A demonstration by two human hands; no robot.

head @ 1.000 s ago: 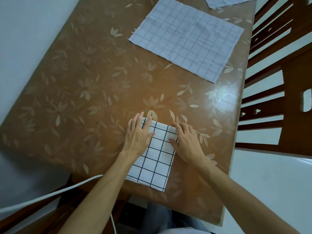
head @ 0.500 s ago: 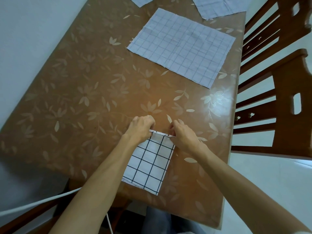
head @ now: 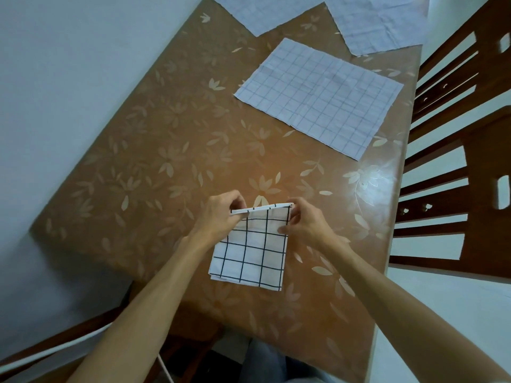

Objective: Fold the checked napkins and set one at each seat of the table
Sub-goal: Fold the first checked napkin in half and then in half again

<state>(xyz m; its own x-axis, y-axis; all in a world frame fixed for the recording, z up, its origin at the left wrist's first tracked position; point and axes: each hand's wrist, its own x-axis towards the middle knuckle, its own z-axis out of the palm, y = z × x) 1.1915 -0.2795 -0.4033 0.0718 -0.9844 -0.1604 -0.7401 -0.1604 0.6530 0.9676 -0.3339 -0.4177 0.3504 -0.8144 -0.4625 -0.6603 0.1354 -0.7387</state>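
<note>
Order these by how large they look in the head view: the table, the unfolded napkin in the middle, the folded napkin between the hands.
1. table
2. unfolded napkin
3. folded napkin, smallest although it lies nearest the camera, so the order is safe.

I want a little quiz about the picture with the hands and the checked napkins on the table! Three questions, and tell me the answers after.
1. True or false: the left hand and the right hand both pinch the far edge of the folded napkin.
2. How many unfolded napkins lie flat farther up the table, counting those cut off by the picture's edge? A: one. B: three. C: five.
3. Fill the gap: the wooden chair stands on the person's ___ side.

Key: 1 true. 2 B. 3 right.
</note>
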